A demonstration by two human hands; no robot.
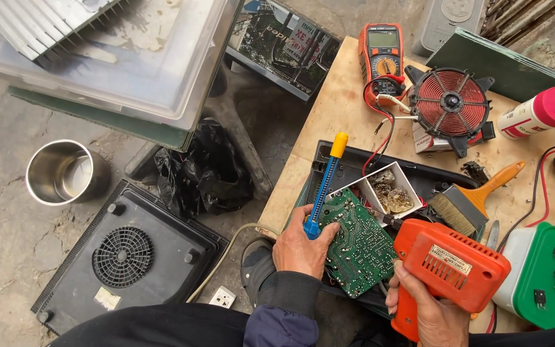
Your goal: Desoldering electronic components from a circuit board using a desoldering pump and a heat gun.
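My left hand (301,247) grips both a blue desoldering pump with a yellow plunger (326,181) and the edge of a green circuit board (358,242), held tilted over a black appliance casing (419,178). My right hand (426,311) is wrapped around the handle of an orange soldering gun (452,266). Its dark tip touches the board's upper right edge, beside a small white box of lumpy resin (388,189).
A paintbrush (471,201), a red coil (450,103), an orange multimeter (381,59), a pink-capped bottle (539,113) and a green-lidded box (547,275) lie on the wooden table (329,122). On the ground: a black cooker base (126,257), a steel cup (64,172), a black bag (203,168).
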